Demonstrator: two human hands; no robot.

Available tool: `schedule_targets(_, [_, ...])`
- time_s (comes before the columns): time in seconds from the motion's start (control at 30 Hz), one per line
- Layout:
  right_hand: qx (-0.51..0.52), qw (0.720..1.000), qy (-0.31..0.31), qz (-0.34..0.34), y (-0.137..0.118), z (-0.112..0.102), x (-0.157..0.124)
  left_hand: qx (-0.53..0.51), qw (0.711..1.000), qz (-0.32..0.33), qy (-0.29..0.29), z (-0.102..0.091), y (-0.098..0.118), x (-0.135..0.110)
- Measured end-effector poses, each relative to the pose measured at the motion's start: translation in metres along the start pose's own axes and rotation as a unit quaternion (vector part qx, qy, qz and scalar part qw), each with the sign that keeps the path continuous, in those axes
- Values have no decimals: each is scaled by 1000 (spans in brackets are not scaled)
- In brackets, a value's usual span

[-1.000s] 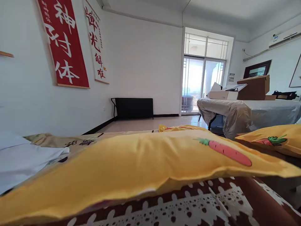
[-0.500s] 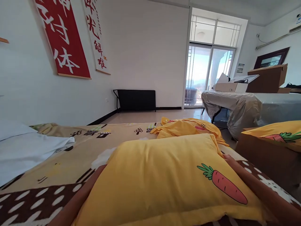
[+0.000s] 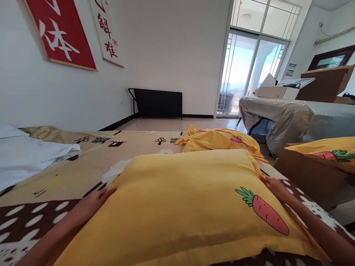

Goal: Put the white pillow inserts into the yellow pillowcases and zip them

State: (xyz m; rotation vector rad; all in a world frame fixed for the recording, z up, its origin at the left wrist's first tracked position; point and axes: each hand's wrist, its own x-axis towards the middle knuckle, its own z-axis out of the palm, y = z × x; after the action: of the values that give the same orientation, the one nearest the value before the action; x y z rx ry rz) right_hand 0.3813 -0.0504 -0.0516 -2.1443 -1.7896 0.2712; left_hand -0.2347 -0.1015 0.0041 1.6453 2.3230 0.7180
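Observation:
A big yellow pillow [image 3: 188, 207] with a carrot print lies flat on the patterned bed cover [image 3: 91, 159] right in front of me. My left hand [image 3: 93, 202] rests at the pillow's left edge, its fingers tucked against and partly under it. At the far right corner, my right hand [image 3: 276, 187] grips the pillow's edge, fingers mostly hidden by the fabric. A crumpled yellow pillowcase [image 3: 222, 139] lies just beyond the pillow.
A white pillow [image 3: 24, 159] sits on the bed at the left. On a cardboard box [image 3: 307, 173] to the right lies another carrot pillow [image 3: 330, 153]. Farther right, a plastic-covered table [image 3: 291, 118] holds boxes. A black radiator [image 3: 158, 103] stands by the wall near the glass door.
The pillow, raised close to the camera a second ago, has come down flat on the bed. Both hands slid to its far corners, and my view tipped downward.

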Motion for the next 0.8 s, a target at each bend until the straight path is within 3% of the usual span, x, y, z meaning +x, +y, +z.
schedule_targets(0.07, [-97, 995, -7, -7, -15, -20, 0, 103, 993, 8, -48, -14, 7, 7])
schedule_targets(0.1, [-145, 989, 7, -22, -29, -34, -1, 148, 988, 24, -44, -24, 19, 9])
schedule_targets(0.17, [-192, 977, 60, -71, -73, -60, -2, 205, 974, 84, -48, -39, 62, 11])
schedule_targets(0.23, [-180, 970, 69, -147, -135, -79, -2, 229, 954, 174, -82, -43, 122, 11])
schedule_targets(0.33, [-157, 954, 39, -251, -235, -83, 5, 240, 934, 231, -129, -25, 217, 20])
schedule_targets(0.43, [-152, 946, -18, -284, -299, -61, 21, 237, 933, 240, -130, 7, 274, 43])
schedule_targets(0.53, [-131, 944, -41, -301, -304, -22, 43, 219, 937, 237, -131, 43, 275, 69])
schedule_targets(0.63, [-82, 946, -59, -308, -273, 14, 61, 174, 937, 248, -173, 76, 243, 84])
schedule_targets(0.7, [-47, 948, -66, -307, -251, 29, 70, 139, 934, 260, -204, 88, 220, 90])
schedule_targets(0.8, [-3, 947, -70, -314, -224, 31, 86, 91, 933, 270, -221, 89, 192, 102])
